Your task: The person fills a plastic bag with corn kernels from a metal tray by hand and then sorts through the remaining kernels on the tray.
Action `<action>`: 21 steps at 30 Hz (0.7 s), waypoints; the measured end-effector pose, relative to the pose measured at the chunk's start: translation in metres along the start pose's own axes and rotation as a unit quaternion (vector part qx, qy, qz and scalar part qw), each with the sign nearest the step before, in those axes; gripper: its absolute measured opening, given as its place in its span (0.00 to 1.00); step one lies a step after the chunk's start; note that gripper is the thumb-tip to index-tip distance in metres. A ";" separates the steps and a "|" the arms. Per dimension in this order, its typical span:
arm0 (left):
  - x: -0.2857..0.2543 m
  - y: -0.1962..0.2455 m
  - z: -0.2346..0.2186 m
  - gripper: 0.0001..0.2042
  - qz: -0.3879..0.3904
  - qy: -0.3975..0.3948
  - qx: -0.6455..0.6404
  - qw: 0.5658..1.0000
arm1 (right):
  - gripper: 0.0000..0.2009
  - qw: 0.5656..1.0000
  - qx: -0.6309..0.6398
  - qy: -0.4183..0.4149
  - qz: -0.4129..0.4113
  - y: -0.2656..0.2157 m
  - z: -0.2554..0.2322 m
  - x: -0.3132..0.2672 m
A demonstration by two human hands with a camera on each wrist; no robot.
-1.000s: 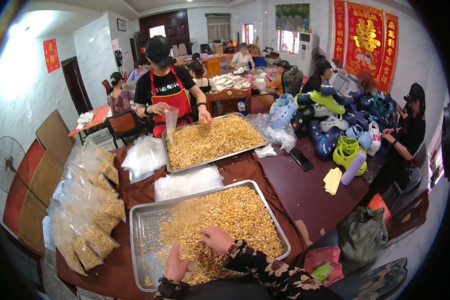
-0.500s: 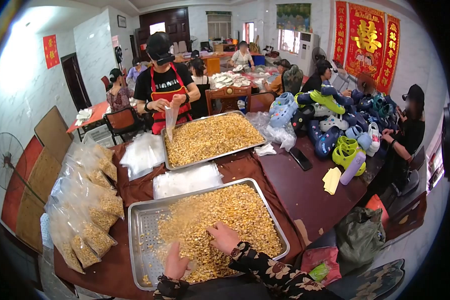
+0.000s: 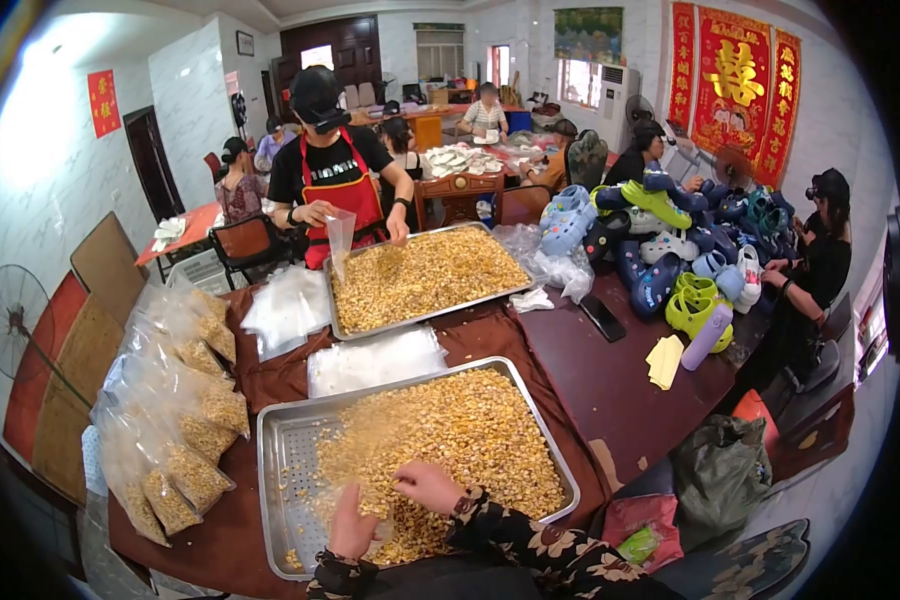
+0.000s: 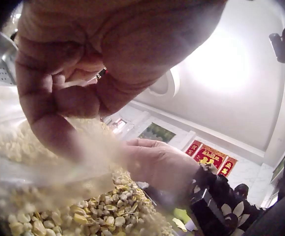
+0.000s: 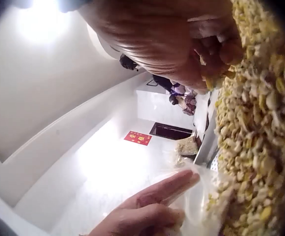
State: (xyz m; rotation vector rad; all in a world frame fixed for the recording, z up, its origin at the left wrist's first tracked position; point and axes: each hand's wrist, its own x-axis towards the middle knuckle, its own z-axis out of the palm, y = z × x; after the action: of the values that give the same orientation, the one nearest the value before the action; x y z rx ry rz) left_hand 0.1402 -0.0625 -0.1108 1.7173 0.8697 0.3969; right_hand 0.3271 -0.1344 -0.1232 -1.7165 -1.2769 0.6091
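Note:
A metal tray [image 3: 286, 455] with a perforated floor holds a heap of dried corn kernels [image 3: 490, 430] in front of me. My left hand [image 3: 352, 527] grips a clear plastic bag [image 5: 197, 199] at the tray's near left; in the left wrist view the film and kernels lie blurred below its fingers. Close to its right, my right hand [image 3: 430, 487] is over the heap, turned toward the bag. The right wrist view shows the right hand's fingers [image 5: 228, 49] curled, with yellow kernels between the fingertips.
Filled bags [image 3: 185, 450] stand along the table's left edge. Flat empty bags [image 3: 375, 362] lie between my tray and a second tray [image 3: 450, 325], where a person in a red apron [image 3: 342, 190] works. A phone [image 3: 602, 318] and piled clogs [image 3: 660, 250] are at the right.
My right hand dipped right into the kernels, then came back left toward the bag. The left hand stays nearly in place. Across the table, a person's hand went to their bag and back to their tray.

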 end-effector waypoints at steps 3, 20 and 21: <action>-0.001 -0.002 -0.001 0.32 -0.001 0.012 -0.004 1.000 | 0.13 0.988 -0.023 -0.138 -0.067 -0.017 0.011 -0.003; -0.001 0.004 0.001 0.33 0.004 0.005 0.009 1.000 | 0.15 0.977 -0.204 -0.056 0.034 0.012 -0.018 0.004; -0.001 0.002 0.000 0.33 0.003 0.005 0.010 1.000 | 0.15 0.977 -0.203 -0.056 0.034 0.018 -0.017 0.005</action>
State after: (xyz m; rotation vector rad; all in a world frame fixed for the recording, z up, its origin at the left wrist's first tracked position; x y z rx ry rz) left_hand 0.1404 -0.0638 -0.1088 1.7380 0.8773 0.4027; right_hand 0.3513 -0.1375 -0.1302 -2.0910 -1.5047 0.5142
